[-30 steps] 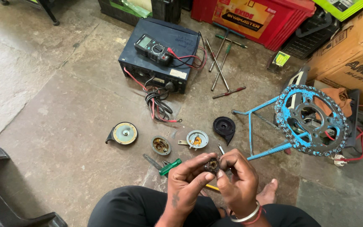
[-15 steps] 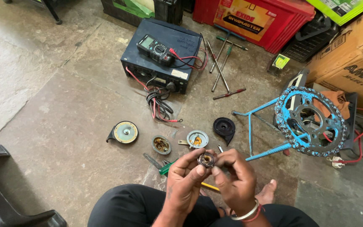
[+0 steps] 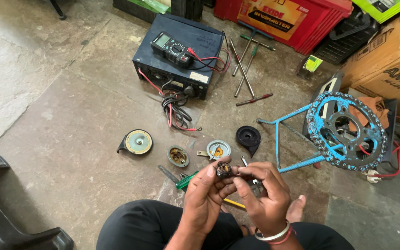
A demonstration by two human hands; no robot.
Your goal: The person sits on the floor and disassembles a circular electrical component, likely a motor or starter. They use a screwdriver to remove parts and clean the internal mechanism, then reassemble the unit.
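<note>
My left hand (image 3: 204,196) holds a small round coil part (image 3: 223,168) with copper windings, pinched between thumb and fingers above my lap. My right hand (image 3: 262,194) meets it from the right, its fingertips touching the part's edge. On the floor just beyond my hands lie a green-handled screwdriver (image 3: 188,179), a small round metal cup (image 3: 178,156), a round silver disc with contacts (image 3: 218,149), a black round cover (image 3: 248,137) and a round horn body (image 3: 136,142).
A dark box unit (image 3: 181,58) with a multimeter (image 3: 172,48) and red and black leads sits farther back. Long T-handle tools (image 3: 247,65) lie beside it. A blue sprocket stand (image 3: 343,132) is at right, cardboard boxes (image 3: 390,69) behind, a dark plastic seat (image 3: 1,217) at left.
Both hands have risen slightly and come closer together around the coil part; the view has shifted a little. The parts on the floor have stayed put.
</note>
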